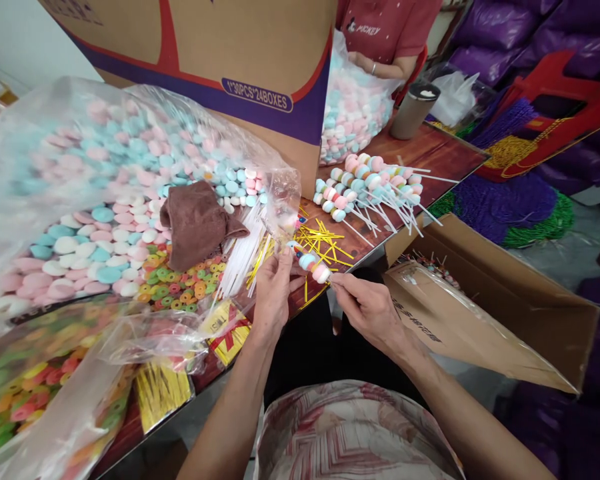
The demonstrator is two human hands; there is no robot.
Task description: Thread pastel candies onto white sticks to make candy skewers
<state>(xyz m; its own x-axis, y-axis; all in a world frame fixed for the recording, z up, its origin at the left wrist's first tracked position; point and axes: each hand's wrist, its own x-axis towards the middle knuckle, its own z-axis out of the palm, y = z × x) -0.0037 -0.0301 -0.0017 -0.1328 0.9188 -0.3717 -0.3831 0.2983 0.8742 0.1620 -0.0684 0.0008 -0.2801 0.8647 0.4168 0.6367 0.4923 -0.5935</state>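
Observation:
A short marshmallow skewer (314,265) in pink, white and blue spans the gap between my two hands, over the table's front edge. My left hand (274,290) pinches its upper left end between thumb and fingers. Clear plastic (283,217) with bright print stands just above those fingertips; whether it covers the skewer I cannot tell. My right hand (370,305) is closed at the skewer's lower right end. Yellow twist ties (325,239) lie scattered behind the skewer. White sticks (243,250) lie in a bundle left of my left hand.
Finished marshmallow skewers (373,181) are piled at right. A big bag of marshmallows (95,160), a brown cloth (195,223) and ring candies (180,280) fill the left. A large carton (205,40) stands behind; an open box (495,320) sits lower right. A person in red (385,33) is opposite.

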